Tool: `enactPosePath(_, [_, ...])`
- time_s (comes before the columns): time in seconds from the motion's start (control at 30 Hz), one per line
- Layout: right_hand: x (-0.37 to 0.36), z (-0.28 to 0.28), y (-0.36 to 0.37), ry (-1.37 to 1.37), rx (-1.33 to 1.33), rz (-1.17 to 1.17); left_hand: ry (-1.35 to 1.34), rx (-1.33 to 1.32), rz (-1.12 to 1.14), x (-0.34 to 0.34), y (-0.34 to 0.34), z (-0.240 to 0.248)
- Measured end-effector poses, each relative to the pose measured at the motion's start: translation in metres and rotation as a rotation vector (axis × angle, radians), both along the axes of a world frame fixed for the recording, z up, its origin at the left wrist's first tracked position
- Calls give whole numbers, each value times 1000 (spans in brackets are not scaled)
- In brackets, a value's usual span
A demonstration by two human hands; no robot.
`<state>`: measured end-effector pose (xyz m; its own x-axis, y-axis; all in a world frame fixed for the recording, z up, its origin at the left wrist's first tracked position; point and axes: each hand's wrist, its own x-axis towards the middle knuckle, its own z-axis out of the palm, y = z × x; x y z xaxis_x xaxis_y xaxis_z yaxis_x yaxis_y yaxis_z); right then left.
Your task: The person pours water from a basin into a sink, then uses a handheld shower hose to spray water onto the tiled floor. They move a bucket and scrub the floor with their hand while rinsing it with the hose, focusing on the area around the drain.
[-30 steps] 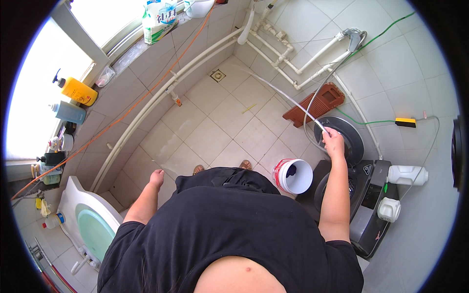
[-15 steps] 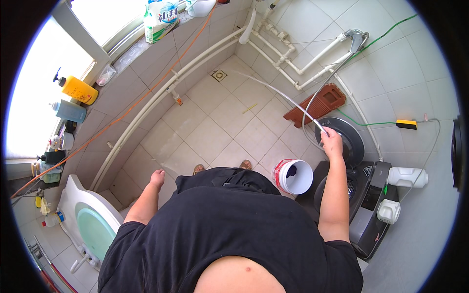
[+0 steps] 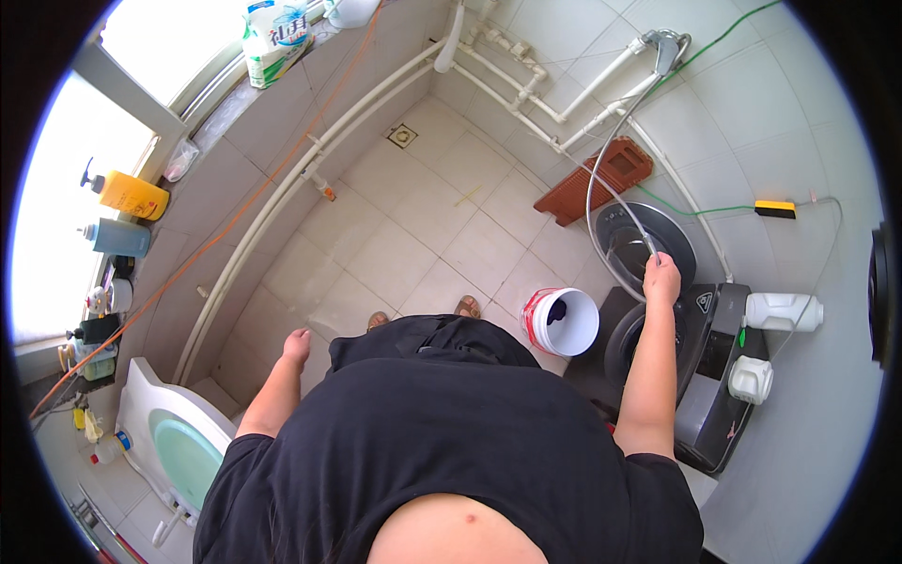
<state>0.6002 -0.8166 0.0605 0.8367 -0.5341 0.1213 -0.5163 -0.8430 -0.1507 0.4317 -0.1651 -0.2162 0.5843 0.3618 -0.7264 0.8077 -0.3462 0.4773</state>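
Observation:
My right hand is closed around the end of a grey shower hose, above the front of a dark washing machine. From that end a thin pale stream, which looks like water, runs forward and left toward the far wall. The hose loops back up to a wall tap. Behind my hand stands the machine's raised round lid. My left hand hangs beside my body with curled fingers, and nothing shows in it. A white bucket with dark cloth inside stands left of the machine.
A brown washboard leans by the far-right wall. White pipes follow the left wall. A floor drain lies far ahead, a basin at near left. Bottles line the sill; white jugs stand right of the machine.
My right hand has moved slightly right with the hose end. The stream has swung from the floor near the drain toward the far-right wall. My left hand stays low and curled.

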Motion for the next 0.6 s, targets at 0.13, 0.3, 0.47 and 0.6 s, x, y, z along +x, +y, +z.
enactPosePath(0.13, [-10, -18, -23, -55, 48, -68, 20, -24, 5, 7, 0, -2])
enactPosePath(0.3, [-13, 0, 0, -5, 181, -190, 47, -48, 5, 15, 11, -26])
enactPosePath(0.47, [-23, -14, -19, 18, -4, -142, 46, -53, -18, 29, 4, -19])
enactPosePath(0.6, [-29, -8, -11, -64, -47, -62, 42, -23, -87, 33, 6, -32])
